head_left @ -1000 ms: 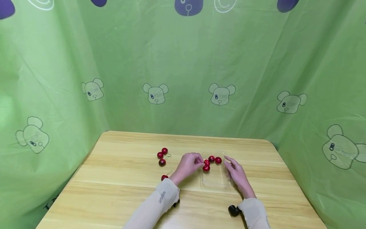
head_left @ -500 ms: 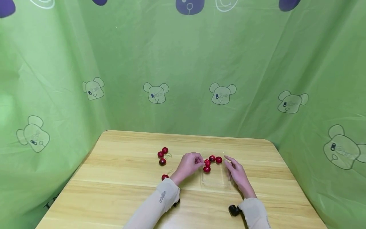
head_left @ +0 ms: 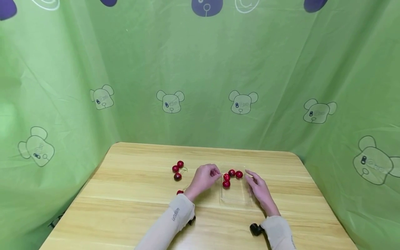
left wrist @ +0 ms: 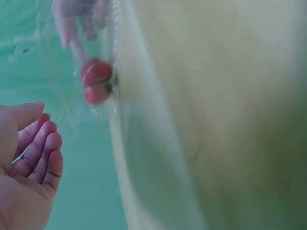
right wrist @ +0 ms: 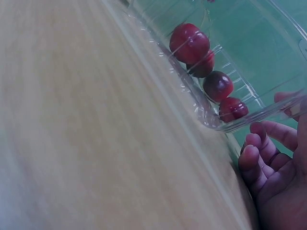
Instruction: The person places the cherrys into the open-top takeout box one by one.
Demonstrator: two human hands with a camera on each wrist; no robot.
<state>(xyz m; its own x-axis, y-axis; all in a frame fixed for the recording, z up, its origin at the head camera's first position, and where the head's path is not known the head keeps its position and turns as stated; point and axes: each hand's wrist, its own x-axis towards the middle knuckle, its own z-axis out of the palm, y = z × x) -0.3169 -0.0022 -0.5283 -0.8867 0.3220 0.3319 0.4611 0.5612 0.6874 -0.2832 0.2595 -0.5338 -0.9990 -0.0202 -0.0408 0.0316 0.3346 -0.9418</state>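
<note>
A clear plastic box (head_left: 236, 195) stands on the table with several red cherries (head_left: 226, 184) grouped toward its back left. My left hand (head_left: 203, 178) is at the box's left side, thumb and fingertips close together beside the stem of the nearest cherry; in the left wrist view its fingers are loosely bent, with the stem just off the tips. My right hand (head_left: 260, 191) lies along the right side, fingers at the wall. Seen from the right wrist, several cherries (right wrist: 218, 86) show through the clear wall, and the fingers (right wrist: 249, 155) are relaxed just outside it.
Left of the box, three cherries (head_left: 177, 176) with green stems lie together on the wooden table (head_left: 140, 208). Another cherry (head_left: 180, 192) is partly hidden behind the left sleeve. A green curtain (head_left: 200, 128) with bear prints surrounds the table's back and sides.
My left hand has drawn slightly left and back from the cherry, so more of its stem shows. The cherries in the box and my right hand have stayed about where they were.
</note>
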